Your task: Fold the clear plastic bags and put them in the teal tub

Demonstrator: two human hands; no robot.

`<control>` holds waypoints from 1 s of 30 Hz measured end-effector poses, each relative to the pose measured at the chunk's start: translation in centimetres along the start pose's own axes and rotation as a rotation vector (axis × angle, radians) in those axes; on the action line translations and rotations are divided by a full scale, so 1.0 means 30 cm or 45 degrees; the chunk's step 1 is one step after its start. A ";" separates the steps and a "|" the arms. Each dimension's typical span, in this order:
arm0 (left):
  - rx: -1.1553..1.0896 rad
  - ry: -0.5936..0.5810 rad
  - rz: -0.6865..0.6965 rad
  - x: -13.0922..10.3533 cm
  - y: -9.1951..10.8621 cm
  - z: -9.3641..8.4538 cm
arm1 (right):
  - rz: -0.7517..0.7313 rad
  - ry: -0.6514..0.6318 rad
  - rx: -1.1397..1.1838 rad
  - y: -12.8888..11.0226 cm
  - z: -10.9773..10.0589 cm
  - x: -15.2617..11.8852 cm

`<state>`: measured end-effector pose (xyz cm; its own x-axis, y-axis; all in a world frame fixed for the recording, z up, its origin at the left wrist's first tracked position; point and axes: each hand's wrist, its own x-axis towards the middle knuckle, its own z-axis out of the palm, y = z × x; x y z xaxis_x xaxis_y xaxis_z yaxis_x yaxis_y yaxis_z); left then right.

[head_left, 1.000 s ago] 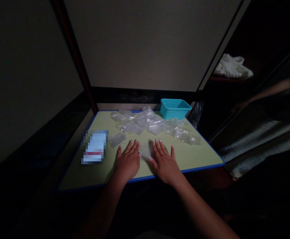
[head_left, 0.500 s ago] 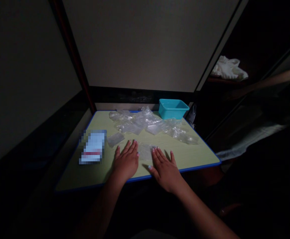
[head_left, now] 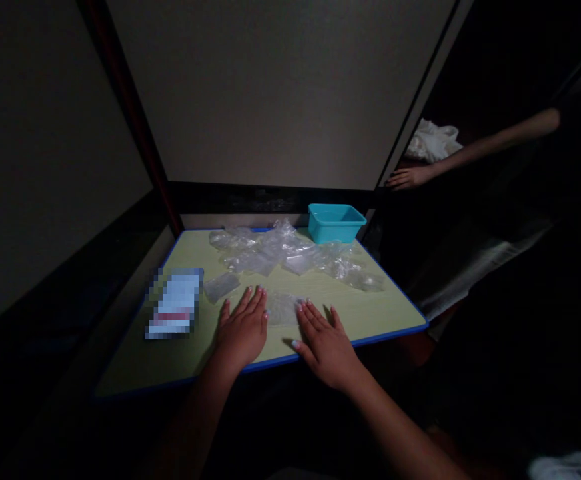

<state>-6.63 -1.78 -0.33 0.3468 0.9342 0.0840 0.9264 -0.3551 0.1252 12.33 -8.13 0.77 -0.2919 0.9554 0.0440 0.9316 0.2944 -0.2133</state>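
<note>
My left hand (head_left: 243, 328) lies flat on the table (head_left: 370, 320), fingers spread and holding nothing. My right hand (head_left: 325, 340) rests palm down to its right, fingers stretched out, with fingertips touching the edge of a clear plastic bag (head_left: 283, 310). That bag is spread flat between the two hands. Just beyond my left fingertips lies a small folded clear plastic piece (head_left: 221, 287). A heap of crumpled clear plastic bags (head_left: 270, 250) stretches across the back half of the table.
A turquoise plastic basin (head_left: 335, 225) stands at the back right corner. Left of my hands is a pixelated white and pink item (head_left: 175, 303). At right, another person's arm (head_left: 490, 143) reaches toward the panel edge, near white cloth (head_left: 433, 140).
The view has shifted slightly, so the table appears a little further left. The other person's hand has come into clear sight at the right. My hands keep their flat pose.
</note>
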 end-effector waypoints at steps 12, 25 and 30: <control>0.053 -0.006 0.008 0.000 0.003 -0.007 | 0.021 0.083 -0.047 0.017 0.026 -0.036; -0.178 -0.012 0.440 0.009 0.044 -0.053 | 0.112 0.269 -0.197 0.025 0.077 -0.039; -0.197 -0.177 0.525 0.066 0.065 -0.056 | 0.129 0.285 -0.208 0.024 0.080 -0.039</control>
<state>-4.39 -0.66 1.74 0.7081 0.7056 0.0254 0.6777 -0.6893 0.2559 12.81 -9.08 -1.77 -0.1574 0.9558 0.2485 0.9814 0.1794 -0.0685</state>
